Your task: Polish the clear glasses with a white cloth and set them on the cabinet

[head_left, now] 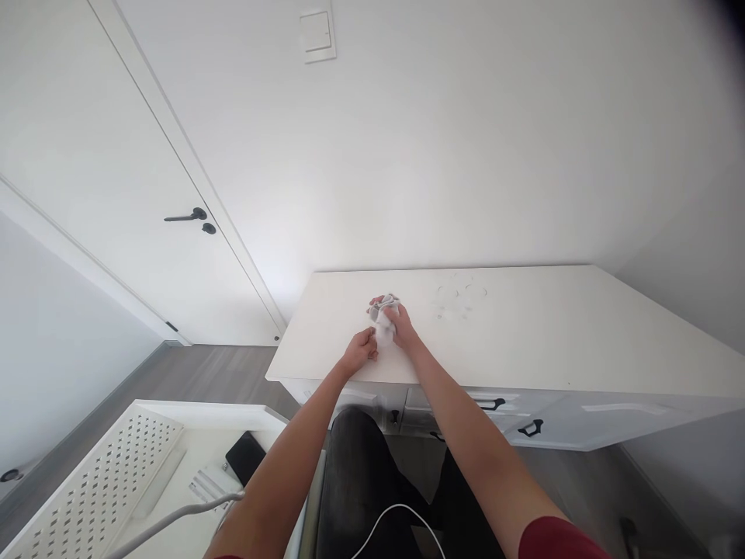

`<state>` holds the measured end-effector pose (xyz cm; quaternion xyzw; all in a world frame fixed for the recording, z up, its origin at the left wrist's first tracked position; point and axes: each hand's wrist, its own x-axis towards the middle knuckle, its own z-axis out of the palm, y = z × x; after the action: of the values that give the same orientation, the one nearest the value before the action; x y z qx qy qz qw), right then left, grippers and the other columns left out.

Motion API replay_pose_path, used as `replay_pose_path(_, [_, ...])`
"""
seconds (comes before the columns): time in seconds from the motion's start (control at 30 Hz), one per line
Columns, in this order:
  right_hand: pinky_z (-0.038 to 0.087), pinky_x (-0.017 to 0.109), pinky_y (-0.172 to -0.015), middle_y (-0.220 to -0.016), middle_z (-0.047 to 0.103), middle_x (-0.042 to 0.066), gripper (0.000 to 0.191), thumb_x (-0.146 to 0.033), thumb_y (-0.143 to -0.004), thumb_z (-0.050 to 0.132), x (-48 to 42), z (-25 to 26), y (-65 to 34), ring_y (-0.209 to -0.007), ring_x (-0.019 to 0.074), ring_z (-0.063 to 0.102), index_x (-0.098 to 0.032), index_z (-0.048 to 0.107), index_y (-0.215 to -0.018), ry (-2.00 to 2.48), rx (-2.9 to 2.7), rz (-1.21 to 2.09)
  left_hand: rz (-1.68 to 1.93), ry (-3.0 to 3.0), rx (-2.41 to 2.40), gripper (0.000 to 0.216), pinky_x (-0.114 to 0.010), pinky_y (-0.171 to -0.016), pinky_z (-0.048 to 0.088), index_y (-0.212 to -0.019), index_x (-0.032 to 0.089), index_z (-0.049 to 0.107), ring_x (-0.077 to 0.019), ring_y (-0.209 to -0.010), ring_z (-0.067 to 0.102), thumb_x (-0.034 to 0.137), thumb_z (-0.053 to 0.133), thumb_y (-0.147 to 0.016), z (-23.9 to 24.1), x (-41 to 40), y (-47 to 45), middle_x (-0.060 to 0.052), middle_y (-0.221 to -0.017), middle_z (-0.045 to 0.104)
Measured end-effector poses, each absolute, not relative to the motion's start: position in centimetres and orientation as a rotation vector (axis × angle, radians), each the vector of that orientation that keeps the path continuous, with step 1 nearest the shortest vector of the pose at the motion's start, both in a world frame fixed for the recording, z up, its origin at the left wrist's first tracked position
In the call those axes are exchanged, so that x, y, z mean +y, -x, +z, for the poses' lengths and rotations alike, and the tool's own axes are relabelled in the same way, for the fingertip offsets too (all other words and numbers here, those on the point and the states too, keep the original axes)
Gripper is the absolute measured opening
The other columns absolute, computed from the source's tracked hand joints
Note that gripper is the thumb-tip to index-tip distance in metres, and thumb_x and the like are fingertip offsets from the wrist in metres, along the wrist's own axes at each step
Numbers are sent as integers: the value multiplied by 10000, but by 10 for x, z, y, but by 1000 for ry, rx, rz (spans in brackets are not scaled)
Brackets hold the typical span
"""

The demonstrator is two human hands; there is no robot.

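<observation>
A crumpled white cloth (384, 332) with greyish folds is bunched above the front left part of the white cabinet top (361, 283). My right hand (403, 326) grips the upper bundle, with fingers wrapped round it from the far side. Lower and to the left, my left hand (361, 349) is closed, its thumb and forefinger pinched at the hanging edge of the cloth. Part of the bundle is hidden by my right hand, so its exact kind is unclear. Faint ring-shaped marks (459, 293) show on the cabinet top to the right.
Black handles (531, 428) stick out from the cabinet front. At lower left, a white desk (203, 415) holds a black phone-like object (245, 456) and a white power strip (210, 485). A white cable (401, 506) crosses my lap. A door (145, 186) is on the left.
</observation>
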<state>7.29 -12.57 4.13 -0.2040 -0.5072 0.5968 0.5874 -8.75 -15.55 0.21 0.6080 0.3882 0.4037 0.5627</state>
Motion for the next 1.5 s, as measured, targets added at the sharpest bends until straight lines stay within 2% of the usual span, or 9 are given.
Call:
replay_pose_path(0.13, [495, 345, -956, -1313, 619, 45, 615, -278, -651, 874, -131, 39, -64, -1163, 238, 596, -288, 641, -1221, 598, -1327, 1114, 1020, -1352, 967, 180, -321, -596, 471, -642, 224, 465, -135, -522, 542, 261, 627, -712, 1, -153, 87, 60, -526, 480])
replay_pose_path(0.27, [577, 372, -768, -1176, 701, 101, 718, -393, -715, 843, -130, 35, -63, -971, 256, 694, -257, 546, -1354, 485, -1251, 1508, 1006, -1395, 955, 52, -332, -646, 497, -689, 208, 552, -148, -582, 568, 224, 590, -720, 3, -155, 89, 32, -559, 557])
replay_pose_path(0.4, [562, 347, -586, -1076, 734, 143, 523, -544, -805, 748, -129, 33, -65, -811, 251, 698, -185, 666, -1175, 430, -1301, 1751, 1008, -1433, 954, 169, -339, -659, 516, -881, 196, 688, -189, -681, 610, 198, 615, -729, 8, -158, 90, -16, -679, 662])
replay_pose_path(0.5, [577, 361, -737, -1012, 753, 112, 420, -449, -724, 855, -128, 32, -64, -854, 232, 697, -176, 726, -1014, 487, -1399, 1684, 1090, -1447, 952, 223, -377, -738, 545, -978, 186, 729, -230, -824, 653, 229, 633, -781, 12, -158, 90, -75, -911, 725])
replay_pose_path(0.63, [541, 394, -891, -995, 753, 84, 411, -386, -683, 892, -126, 29, -64, -923, 232, 690, -182, 735, -1003, 470, -1436, 1577, 1134, -1565, 992, 209, -406, -893, 515, -990, 161, 752, -273, -1020, 633, 279, 652, -849, 16, -157, 91, -104, -1051, 729])
replay_pose_path(0.97, [533, 341, -710, -780, 699, 37, 371, -472, -686, 884, -111, 11, -67, -758, 196, 639, -188, 700, -839, 530, -1256, 1461, 1150, -1627, 1036, 265, -382, -989, 459, -1134, 207, 674, -239, -1089, 616, 360, 588, -935, 18, -156, 85, -81, -1142, 709])
replay_pose_path(1.13, [548, 355, -728, -807, 714, 50, 408, -473, -651, 906, -109, 8, -69, -788, 219, 664, -193, 689, -854, 479, -1210, 1493, 1098, -1644, 1009, 417, -369, -1090, 406, -1347, 252, 578, -252, -1314, 529, 423, 530, -970, 24, -160, 82, -75, -1401, 618])
replay_pose_path(1.37, [577, 448, -898, -1181, 705, 72, 557, -399, -685, 877, -117, 26, -82, -1050, 272, 686, -273, 616, -1160, 287, -1041, 1465, 960, -1803, 1149, 357, -344, -815, 499, -923, 214, 628, -209, -865, 629, 509, 441, -997, 20, -159, 83, -17, -907, 703])
replay_pose_path(1.5, [586, 455, -881, -1084, 729, 59, 502, -384, -702, 867, -119, 27, -77, -988, 254, 699, -269, 629, -1128, 367, -1093, 1485, 970, -1808, 1116, 310, -376, -918, 492, -1030, 197, 656, -247, -1033, 639, 444, 475, -984, 14, -156, 84, -60, -1059, 729])
